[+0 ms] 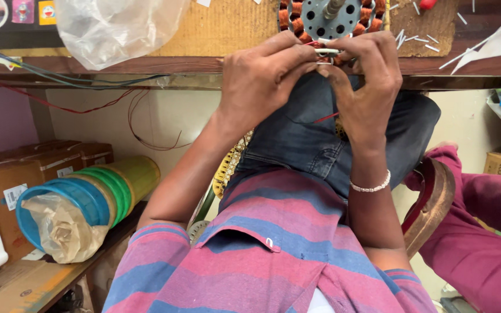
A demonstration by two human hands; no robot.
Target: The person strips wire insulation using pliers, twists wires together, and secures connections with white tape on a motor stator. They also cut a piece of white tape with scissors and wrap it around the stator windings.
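Observation:
A round motor stator [329, 18] with copper-coloured windings and a grey metal hub lies on the wooden bench edge [204, 64]. My left hand [262, 81] and my right hand [363, 81] meet just below it. Together the fingers pinch a thin white sleeve [327, 51] with a red wire [326, 117] that trails down between the hands. My right wrist carries a white bead bracelet [371, 186]. What the fingertips do under the sleeve is hidden.
A crumpled clear plastic bag [111, 26] lies on the bench at left. Small white sleeve pieces [418, 39] scatter at right. Stacked coloured plastic tubs [88, 200] and cardboard boxes [13, 179] fill a lower shelf. Another person's maroon-clad leg [482, 232] is at right.

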